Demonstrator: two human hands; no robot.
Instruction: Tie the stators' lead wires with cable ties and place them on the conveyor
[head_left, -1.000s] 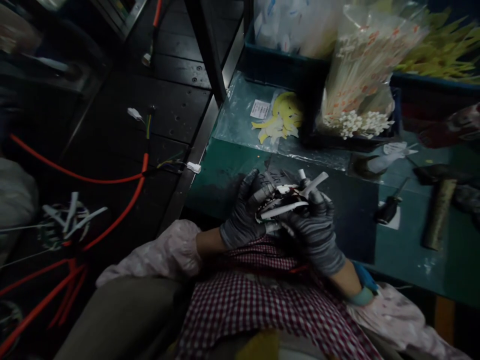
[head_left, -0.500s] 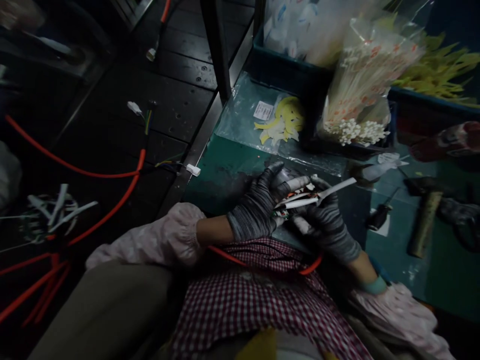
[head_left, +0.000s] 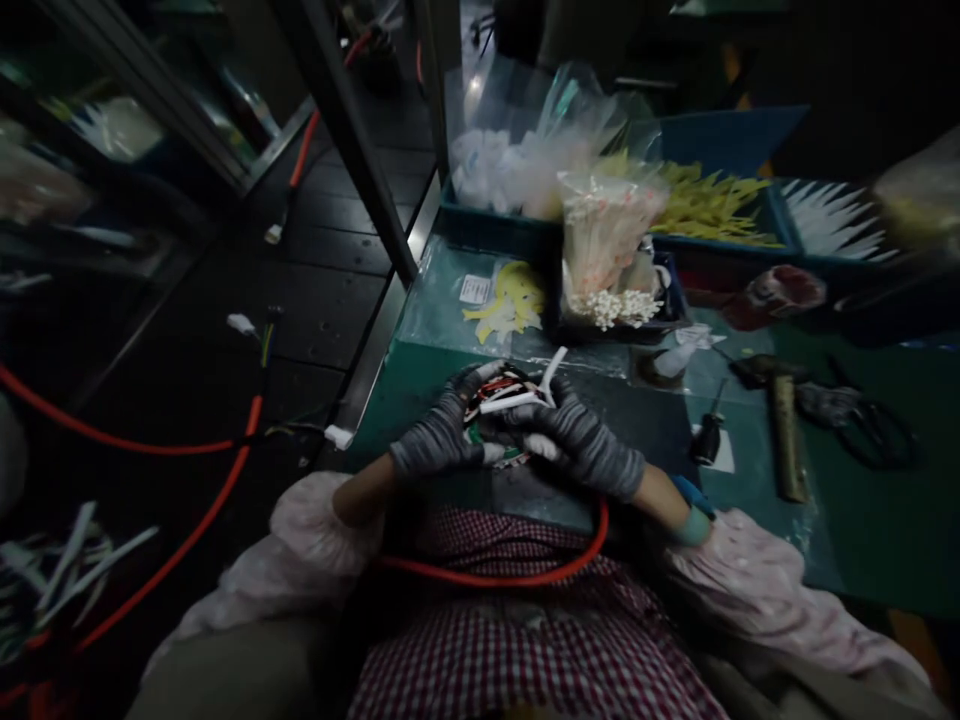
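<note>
Between my two gloved hands is a motor stator (head_left: 513, 461), round, with reddish windings, a green edge and white sleeves. My left hand (head_left: 442, 430) grips its left side, fingers curled over the top and thumb low at the front. My right hand (head_left: 589, 440) holds the right side, near a white sleeve (head_left: 553, 375) that sticks up from it. Another white sleeve (head_left: 510, 402) lies across the stator's top. An orange-red cable (head_left: 510, 578) loops across my checked apron below. The fingers hide much of the stator.
Behind the hands lie yellow strips (head_left: 517, 295) on a plastic bag. A bag of thin white-tipped sticks (head_left: 611, 250) stands in a dark tray. To the right are a screwdriver (head_left: 709, 435), a hammer (head_left: 786, 440) and scissors (head_left: 874, 430). Orange cables (head_left: 217, 510) cross the left side.
The head view has shifted, showing more of the bins at the back. The stator is tilted so more of its windings show. Both hands still hold it.
</note>
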